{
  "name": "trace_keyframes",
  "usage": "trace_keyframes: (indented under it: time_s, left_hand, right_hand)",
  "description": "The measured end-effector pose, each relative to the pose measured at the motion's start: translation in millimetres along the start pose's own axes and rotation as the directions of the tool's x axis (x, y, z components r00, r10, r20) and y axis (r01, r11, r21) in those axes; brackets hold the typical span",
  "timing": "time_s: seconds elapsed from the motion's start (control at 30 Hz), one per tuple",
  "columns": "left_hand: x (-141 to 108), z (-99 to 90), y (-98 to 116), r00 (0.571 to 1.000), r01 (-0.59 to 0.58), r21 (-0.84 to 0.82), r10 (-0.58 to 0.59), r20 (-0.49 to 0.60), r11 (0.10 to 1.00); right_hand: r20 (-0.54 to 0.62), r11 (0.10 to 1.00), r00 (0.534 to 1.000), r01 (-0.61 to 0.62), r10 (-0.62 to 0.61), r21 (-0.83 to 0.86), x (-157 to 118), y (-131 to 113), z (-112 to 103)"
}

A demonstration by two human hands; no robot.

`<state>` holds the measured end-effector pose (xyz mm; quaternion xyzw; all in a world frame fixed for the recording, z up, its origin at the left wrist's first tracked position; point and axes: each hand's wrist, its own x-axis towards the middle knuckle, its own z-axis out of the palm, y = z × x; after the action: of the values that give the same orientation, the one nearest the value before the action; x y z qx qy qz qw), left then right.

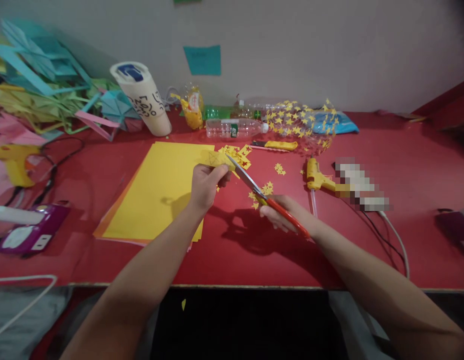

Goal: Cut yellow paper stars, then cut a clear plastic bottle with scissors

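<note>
My left hand (209, 185) pinches a small piece of yellow paper (216, 159) with a star outline drawn on it. In my right hand (280, 212) is a pair of scissors (256, 189) with red handles, fingers wrapped round them. The blade tips lie at the right end of the held paper; whether the blades are fully closed I cannot tell. Beneath my left hand lies a stack of yellow paper sheets (152, 195). Cut yellow stars (267, 189) and star-punched scraps (242, 156) are scattered on the red table near the scissors.
A yellow glue gun (318, 179) rests on the right, near a pixelated object with cables. A yellow cutter knife (277, 145), plastic bottles (232, 129) and a white tumbler (143, 100) stand or lie behind. Folded paper shapes (47, 85) and a purple power strip (32, 227) occupy the left.
</note>
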<state>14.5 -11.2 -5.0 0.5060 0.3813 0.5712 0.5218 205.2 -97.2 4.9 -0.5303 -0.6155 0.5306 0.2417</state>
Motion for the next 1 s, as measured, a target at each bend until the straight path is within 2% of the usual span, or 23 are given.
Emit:
trace_keyframes:
  time_s: [0.3,0.73,1.0]
  left_hand:
    - [2.5,-3.7,3.1,0.999,-0.041,0.053,0.040,0.024,0.998]
    - [2.0,-3.1,7.2,1.000,-0.023,0.089,0.023,0.003,0.996]
    - [2.5,-4.6,5.4,1.000,-0.013,0.094,0.012,0.017,0.995]
  right_hand:
    - [0.013,0.999,1.000,-0.002,0.001,0.033,4.8,7.3,0.1]
    - [0.013,0.993,0.998,-0.066,0.065,0.095,5.4,6.4,3.4]
    - [0.000,0.993,0.998,-0.058,0.058,0.102,6.8,6.1,4.2]
